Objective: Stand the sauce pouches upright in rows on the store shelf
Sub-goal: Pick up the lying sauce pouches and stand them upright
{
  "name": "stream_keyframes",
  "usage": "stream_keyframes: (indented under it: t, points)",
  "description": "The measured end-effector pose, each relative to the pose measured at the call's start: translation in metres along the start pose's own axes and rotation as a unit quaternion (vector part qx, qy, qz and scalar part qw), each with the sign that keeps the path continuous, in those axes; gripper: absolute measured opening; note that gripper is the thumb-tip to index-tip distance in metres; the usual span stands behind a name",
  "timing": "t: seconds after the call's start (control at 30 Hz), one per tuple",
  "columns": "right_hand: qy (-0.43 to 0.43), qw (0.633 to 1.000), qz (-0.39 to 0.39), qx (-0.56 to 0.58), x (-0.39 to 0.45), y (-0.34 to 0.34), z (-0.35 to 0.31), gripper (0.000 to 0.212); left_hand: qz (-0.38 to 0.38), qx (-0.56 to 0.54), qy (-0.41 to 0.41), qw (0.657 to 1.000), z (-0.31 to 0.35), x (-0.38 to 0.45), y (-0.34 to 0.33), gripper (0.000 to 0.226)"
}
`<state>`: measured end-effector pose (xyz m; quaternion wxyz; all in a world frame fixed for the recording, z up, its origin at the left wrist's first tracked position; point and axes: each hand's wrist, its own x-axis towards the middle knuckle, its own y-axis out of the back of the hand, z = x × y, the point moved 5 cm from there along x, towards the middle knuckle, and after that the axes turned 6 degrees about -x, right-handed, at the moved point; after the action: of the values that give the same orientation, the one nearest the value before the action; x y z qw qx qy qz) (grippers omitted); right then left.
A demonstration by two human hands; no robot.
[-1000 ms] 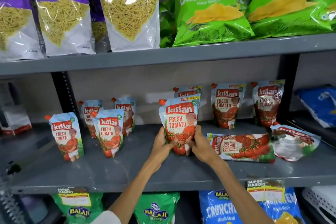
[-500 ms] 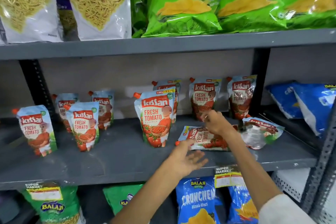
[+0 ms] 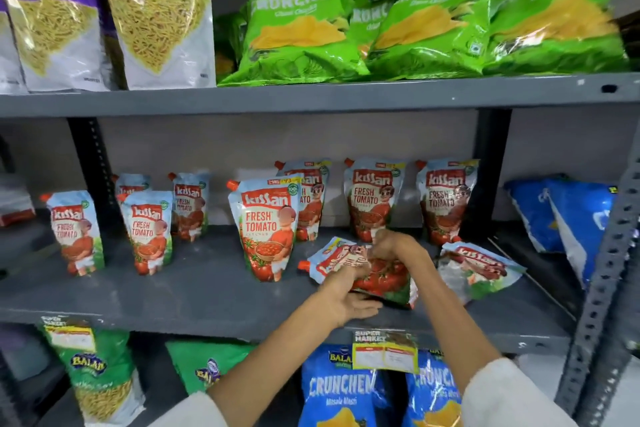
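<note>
Both my hands are on one ketchup pouch (image 3: pixel 367 274) that's lying flat near the front of the grey middle shelf (image 3: pixel 194 291), orange spout pointing left. My right hand (image 3: pixel 391 246) is pinched closed on its upper edge, and my left hand (image 3: pixel 343 298) is tucked along its lower left side with the fingers curled around the edge, so both are gripping that same pouch. It's tilted a bit, with the right hand's edge lifted and the bottom edge down by the shelf lip.

Just to its right there's another pouch lying flat (image 3: pixel 478 270), crumpled, label up, not touching my hands. Right beside on the left stands an upright pouch (image 3: pixel 266 225), with one more (image 3: pixel 311 198) partly hidden behind it. Two more upright ones sit along the back, one (image 3: pixel 372 194) just behind my right hand and one (image 3: pixel 445 198) next to the dark upright post.

Further left there's a cluster of four standing pouches (image 3: pixel 149 229), well apart from where I'm working.

Green chip bags (image 3: pixel 304 35) and purple sev bags (image 3: pixel 159 17) sit on the shelf above, blue chip bags (image 3: pixel 339 392) below, and a price tag (image 3: pixel 384 350) hangs off the shelf lip under my wrists.
</note>
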<state>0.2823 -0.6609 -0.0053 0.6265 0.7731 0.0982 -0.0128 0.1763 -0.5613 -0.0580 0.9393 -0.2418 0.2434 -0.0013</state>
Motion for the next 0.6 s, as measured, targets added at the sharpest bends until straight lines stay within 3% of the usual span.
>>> stream_keyframes:
  t: [0.2,0.33,0.4,0.5,0.6]
  points:
    - [0.080,0.966,0.081,0.232,-0.017,0.005,0.016,0.034,0.070,0.056,-0.207,0.974,0.012,0.001,-0.001,0.040]
    - [0.125,0.907,0.261,0.307,-0.038,0.023,0.026,0.016,0.073,0.172,-0.352,0.917,0.045,-0.002,-0.008,0.047]
    - [0.154,0.871,0.315,0.344,-0.048,0.031,0.023,0.022,0.067,0.220,-0.404,0.885,0.062,-0.002,-0.011,0.047]
    - [0.179,0.850,0.307,0.389,-0.052,0.025,0.016,0.031,0.027,0.255,-0.448,0.857,0.078,0.005,-0.008,0.048]
    - [0.166,0.866,0.276,0.383,-0.046,-0.006,0.016,0.028,0.003,0.303,-0.435,0.848,0.071,0.026,0.009,0.050]
